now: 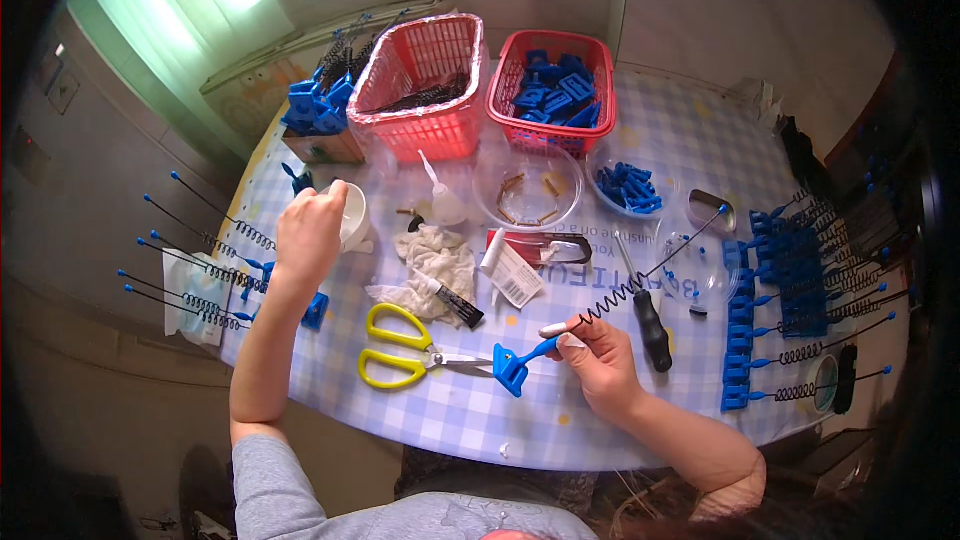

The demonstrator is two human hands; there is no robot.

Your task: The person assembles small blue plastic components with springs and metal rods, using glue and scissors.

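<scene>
Right hand (600, 360): fingers pinch blue clip-and-spring rod (600, 305), right of yellow scissors (400, 348). Left hand (308, 230): fingers curled at white cup (355, 215) (grip unclear). Risk: long rod tip sweeps clear bowl (527, 185) beyond scissors.

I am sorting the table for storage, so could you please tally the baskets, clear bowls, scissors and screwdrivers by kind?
Red baskets: 2
Clear bowls: 3
Yellow-handled scissors: 1
Black-handled screwdriver: 1
Total: 7

On my checked desk (680, 140) lay yellow-handled scissors (400, 348), a crumpled rag (435, 255) and a black-handled screwdriver (650, 325); behind them stood two red baskets (425, 90), one holding blue plastic parts (555, 90).
</scene>
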